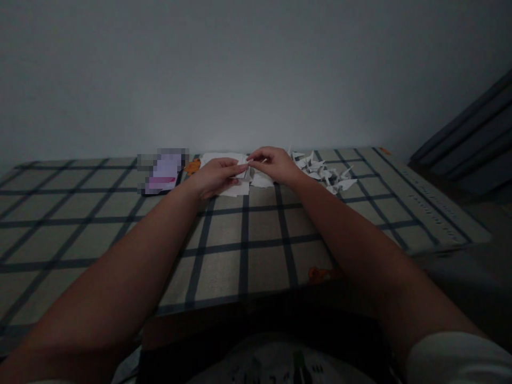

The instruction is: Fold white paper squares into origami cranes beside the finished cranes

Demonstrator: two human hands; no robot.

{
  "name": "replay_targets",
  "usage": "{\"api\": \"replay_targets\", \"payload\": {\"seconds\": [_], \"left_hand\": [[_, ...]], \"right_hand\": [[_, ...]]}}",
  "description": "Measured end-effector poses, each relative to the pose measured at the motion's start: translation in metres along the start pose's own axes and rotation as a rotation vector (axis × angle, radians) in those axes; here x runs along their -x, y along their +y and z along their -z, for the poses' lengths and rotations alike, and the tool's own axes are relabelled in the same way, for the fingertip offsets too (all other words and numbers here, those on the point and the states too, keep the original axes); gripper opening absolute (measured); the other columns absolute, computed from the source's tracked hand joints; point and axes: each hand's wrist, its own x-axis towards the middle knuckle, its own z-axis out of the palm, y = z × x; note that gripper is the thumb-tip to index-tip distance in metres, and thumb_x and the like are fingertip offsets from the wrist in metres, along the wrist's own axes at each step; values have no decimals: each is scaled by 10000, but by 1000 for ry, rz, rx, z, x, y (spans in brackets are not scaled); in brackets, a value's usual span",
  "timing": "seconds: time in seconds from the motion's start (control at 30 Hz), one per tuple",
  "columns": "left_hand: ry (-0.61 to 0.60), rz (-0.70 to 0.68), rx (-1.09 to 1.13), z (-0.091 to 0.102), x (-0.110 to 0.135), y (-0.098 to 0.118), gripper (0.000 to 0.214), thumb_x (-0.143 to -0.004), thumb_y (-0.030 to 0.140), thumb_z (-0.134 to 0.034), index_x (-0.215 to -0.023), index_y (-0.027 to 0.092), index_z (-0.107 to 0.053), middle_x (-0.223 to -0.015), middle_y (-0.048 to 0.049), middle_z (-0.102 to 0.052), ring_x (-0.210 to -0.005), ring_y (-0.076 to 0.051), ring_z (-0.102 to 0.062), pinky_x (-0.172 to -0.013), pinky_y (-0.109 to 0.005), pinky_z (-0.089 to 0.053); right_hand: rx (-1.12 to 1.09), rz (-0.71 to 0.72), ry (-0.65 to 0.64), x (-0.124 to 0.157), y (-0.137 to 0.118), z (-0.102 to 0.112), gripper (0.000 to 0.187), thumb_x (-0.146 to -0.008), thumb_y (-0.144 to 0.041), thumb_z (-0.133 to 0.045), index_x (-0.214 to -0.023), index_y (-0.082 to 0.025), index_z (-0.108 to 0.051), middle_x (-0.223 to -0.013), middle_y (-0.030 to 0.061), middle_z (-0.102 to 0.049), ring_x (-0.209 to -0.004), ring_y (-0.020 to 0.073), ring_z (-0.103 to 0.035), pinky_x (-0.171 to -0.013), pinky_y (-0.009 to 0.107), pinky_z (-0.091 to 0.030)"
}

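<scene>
Both arms reach far forward over a checked cloth (248, 234). My left hand (216, 177) and my right hand (274, 162) meet over a small white folded paper piece (247, 173). Fingers of both hands pinch it from either side. Under the hands lie flat white paper sheets (224, 159). Just right of my right hand sits a heap of several folded white paper cranes (326, 173).
A blurred purple and pink flat object (163, 172) lies left of the sheets, with a small orange thing (192, 166) beside it. An orange patch (320, 275) shows near the cloth's front edge. A grey wall rises behind. Dark slanted boards (468, 144) stand at right.
</scene>
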Motion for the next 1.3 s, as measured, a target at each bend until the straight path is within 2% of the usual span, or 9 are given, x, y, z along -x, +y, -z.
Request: {"api": "replay_targets", "payload": {"seconds": [0.17, 0.33, 0.47, 0.67, 0.8, 0.97, 1.3], "left_hand": [[23, -21, -60, -1, -1, -1, 272, -640, 322, -877, -777, 158, -709, -674, -3, -624, -533, -65, -516, -491, -188, -378], [76, -145, -130, -2, -4, -6, 297, -656, 389, -848, -676, 165, -654, -581, 20, -535, -492, -71, -455, -454, -198, -312], [151, -269, -146, -4, -7, -10, 308, -669, 429, -834, -726, 172, -674, -632, 15, -561, -545, -86, -496, -508, -205, -377], [203, -374, -106, -9, -7, -8, 346, -664, 457, -836, -724, 172, -649, -715, 5, -617, -635, -95, -539, -618, -212, -456], [210, -421, -110, -10, -7, -9, 349, -686, 480, -819, -755, 176, -661, -728, 9, -621, -656, -97, -547, -648, -217, -463], [248, -522, -247, -11, -6, -10, 334, -723, 482, -793, -752, 174, -666, -704, 7, -624, -655, -106, -542, -638, -220, -442], [279, -618, -288, -12, -5, -8, 313, -716, 465, -801, -811, 192, -680, -849, -26, -679, -817, -150, -607, -791, -266, -485]], "right_hand": [[133, 112, -9, 3, -4, 3, 110, -854, -243, -655, -889, -146, -694, -864, 51, -658, -779, 142, -572, -754, 302, -472], [170, 216, 87, 4, -4, 2, 120, -878, -281, -658, -843, -169, -633, -837, 38, -597, -799, 154, -546, -761, 318, -457], [160, 234, 154, 5, -7, 1, 140, -897, -304, -647, -822, -193, -606, -831, 32, -586, -816, 162, -532, -752, 319, -458], [147, 286, 131, 7, -13, 1, 123, -918, -308, -607, -858, -203, -632, -860, 39, -606, -809, 155, -544, -758, 317, -473], [148, 310, 127, 6, -13, -1, 84, -909, -266, -592, -866, -201, -625, -859, 39, -602, -801, 152, -548, -750, 314, -482], [153, 299, 132, 6, -11, -4, 51, -895, -243, -572, -875, -200, -592, -880, 37, -592, -769, 141, -541, -700, 298, -491], [191, 347, 186, 6, -11, -2, 110, -924, -278, -543, -882, -216, -624, -881, 58, -599, -879, 189, -543, -769, 343, -485]]}}
